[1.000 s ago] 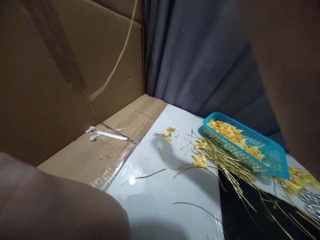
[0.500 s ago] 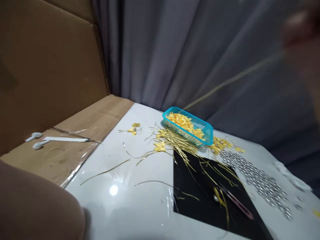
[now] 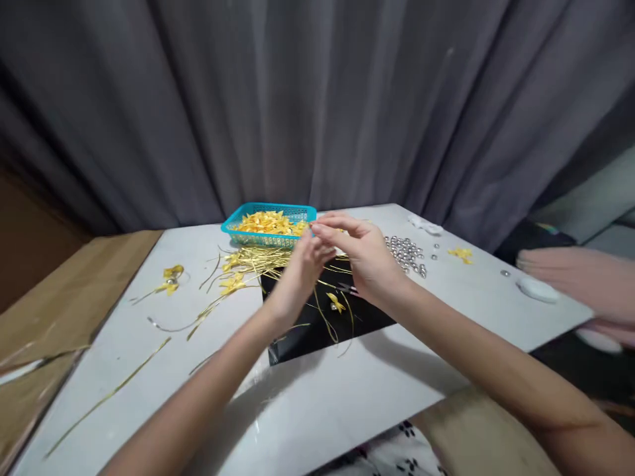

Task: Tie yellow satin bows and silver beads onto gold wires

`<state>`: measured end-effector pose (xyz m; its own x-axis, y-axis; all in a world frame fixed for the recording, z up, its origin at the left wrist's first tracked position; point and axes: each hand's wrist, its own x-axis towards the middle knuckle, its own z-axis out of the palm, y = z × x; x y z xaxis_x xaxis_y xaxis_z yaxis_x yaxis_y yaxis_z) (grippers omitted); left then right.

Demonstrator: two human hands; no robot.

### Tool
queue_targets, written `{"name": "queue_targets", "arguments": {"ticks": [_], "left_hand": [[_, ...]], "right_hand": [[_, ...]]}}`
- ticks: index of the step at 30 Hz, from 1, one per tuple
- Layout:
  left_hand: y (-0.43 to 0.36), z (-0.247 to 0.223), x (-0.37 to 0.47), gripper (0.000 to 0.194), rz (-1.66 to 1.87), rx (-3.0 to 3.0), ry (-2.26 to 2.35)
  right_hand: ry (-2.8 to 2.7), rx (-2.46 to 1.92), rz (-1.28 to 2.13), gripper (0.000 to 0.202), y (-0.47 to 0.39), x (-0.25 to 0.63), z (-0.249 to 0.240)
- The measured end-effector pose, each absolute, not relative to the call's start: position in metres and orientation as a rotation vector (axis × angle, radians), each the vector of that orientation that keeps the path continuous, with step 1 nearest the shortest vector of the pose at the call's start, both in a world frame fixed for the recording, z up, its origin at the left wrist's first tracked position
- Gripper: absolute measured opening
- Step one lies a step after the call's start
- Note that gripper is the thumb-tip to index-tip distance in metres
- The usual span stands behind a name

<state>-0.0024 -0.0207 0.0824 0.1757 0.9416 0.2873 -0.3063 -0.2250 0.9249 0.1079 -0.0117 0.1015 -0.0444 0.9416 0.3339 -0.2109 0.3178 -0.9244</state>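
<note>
My left hand (image 3: 301, 281) and my right hand (image 3: 370, 254) meet above the black mat (image 3: 297, 337), their fingertips close together. The fingers of both are closed, pinching something too small to make out. Just behind them stands a blue basket (image 3: 229, 233) full of yellow ribbon pieces (image 3: 268, 223). Gold strands (image 3: 262, 259) lie in a bundle in front of the basket. On the mat are a yellow bow with a silver bead (image 3: 336, 303) and small scissors (image 3: 348, 289), partly hidden by my right hand.
Silver beads (image 3: 405, 252) are scattered right of my hands. A yellow bow (image 3: 461, 254) and a white oval object (image 3: 537, 289) lie farther right, near another person's hand (image 3: 570, 271). Brown cardboard (image 3: 74, 291) borders the left; a grey curtain (image 3: 288, 99) hangs behind.
The view has swung right and settled on the mat. Both my hands are now together in front of the basket; before, only a blurred hand showed at the upper right, near a strand.
</note>
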Motion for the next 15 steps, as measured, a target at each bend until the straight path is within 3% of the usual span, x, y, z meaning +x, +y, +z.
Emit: {"name": "queue_targets", "arguments": {"ticks": [3,5,15], "left_hand": [[-0.029,0.053,0.019,0.043,0.972,1.398,0.721],[-0.038,0.038,0.010,0.038,0.909,1.445,0.816],[-0.067,0.009,-0.077,0.048,0.393,1.904,1.319]], "right_hand": [[-1.105,-0.797,1.141,0.014,-0.006,0.126,0.094],[-1.055,-0.800,1.118,0.011,-0.001,0.145,0.090],[-0.914,-0.734,1.178,0.008,0.037,0.227,0.084]]}}
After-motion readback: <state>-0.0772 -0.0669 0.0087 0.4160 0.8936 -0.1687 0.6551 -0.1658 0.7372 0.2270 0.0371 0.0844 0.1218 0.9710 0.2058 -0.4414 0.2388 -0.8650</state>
